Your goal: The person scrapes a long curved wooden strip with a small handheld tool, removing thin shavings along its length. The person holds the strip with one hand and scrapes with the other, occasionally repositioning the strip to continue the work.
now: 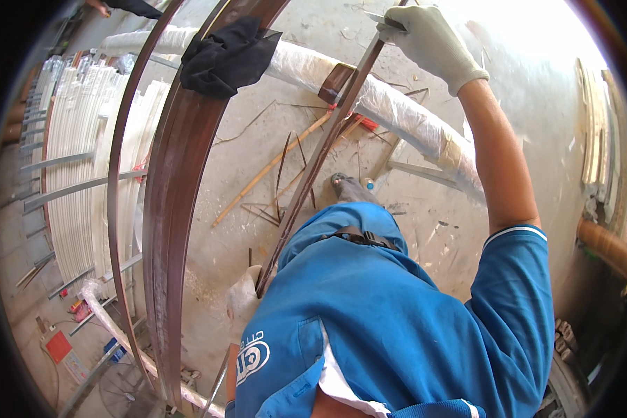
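Floor (550,146): pale, scuffed, dusty. Person's blue shirt (397,306) fills the view right of the plank and covers part of the left forearm. Plank (174,174): wide, dark brown. Plastic-wrapped roll (404,115) passes across beyond the plank's right side. White lengths (76,132) lie stacked left of the plank, with grey bars (83,191) across them. Thin brown band (115,174) runs just left of the plank.

Brown strip (341,118), the piece in hand: right of the plank, slanting, upper end farther from it; passes in front of the roll. Black cloth (230,56) lies crumpled over the plank's upper part, covering it there. Right hand (435,45), gloved: fingers clamped on the strip's upper end, a thin flat grey piece jutting out there. Left hand (242,301), gloved, right of the plank at the strip's lower end; fingers partly hidden, grip cannot be told. Stick (258,182) on the floor between plank and strip. Brown block (336,80) beside the strip, on its plank side.
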`<move>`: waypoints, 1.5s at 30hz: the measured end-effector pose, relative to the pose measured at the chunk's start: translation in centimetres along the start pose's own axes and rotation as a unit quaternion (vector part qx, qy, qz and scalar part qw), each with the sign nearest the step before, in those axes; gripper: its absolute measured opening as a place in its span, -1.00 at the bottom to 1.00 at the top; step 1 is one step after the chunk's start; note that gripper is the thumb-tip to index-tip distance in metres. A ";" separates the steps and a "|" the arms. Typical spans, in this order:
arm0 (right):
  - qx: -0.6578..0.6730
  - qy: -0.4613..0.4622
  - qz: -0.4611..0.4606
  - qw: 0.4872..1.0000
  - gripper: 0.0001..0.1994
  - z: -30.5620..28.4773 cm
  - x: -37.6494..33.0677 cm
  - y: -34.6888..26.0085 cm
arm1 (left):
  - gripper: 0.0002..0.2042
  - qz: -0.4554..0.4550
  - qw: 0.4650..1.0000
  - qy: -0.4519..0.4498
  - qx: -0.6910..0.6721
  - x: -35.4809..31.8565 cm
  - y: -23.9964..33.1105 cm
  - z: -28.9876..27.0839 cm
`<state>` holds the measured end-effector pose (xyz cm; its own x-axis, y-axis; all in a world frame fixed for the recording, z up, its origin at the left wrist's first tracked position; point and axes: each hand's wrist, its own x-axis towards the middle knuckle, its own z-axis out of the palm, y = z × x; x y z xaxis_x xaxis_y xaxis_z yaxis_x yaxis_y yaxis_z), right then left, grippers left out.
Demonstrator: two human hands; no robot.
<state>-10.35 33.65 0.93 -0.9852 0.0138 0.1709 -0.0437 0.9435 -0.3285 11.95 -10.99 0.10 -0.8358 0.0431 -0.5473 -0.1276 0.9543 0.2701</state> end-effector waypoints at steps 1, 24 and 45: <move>0.008 0.007 -0.012 1.000 -0.82 -0.2 0.0 -0.2 | -0.58 0.000 1.000 -0.001 0.000 0.0 0.0 -0.1; 0.240 0.007 0.126 0.963 -0.71 1.9 -2.4 2.0 | -0.65 0.000 0.993 0.016 0.117 -0.2 -0.6 2.3; -0.093 0.151 -0.053 0.983 -0.87 1.7 -3.1 2.2 | -0.51 0.046 0.996 0.067 0.042 -0.1 0.2 1.5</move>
<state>-7.66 35.09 -1.92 -0.8810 -0.0166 0.4729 -0.0849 0.9887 -0.1233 12.77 -10.33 -0.97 -0.9060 0.0979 -0.4118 -0.0065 0.9696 0.2447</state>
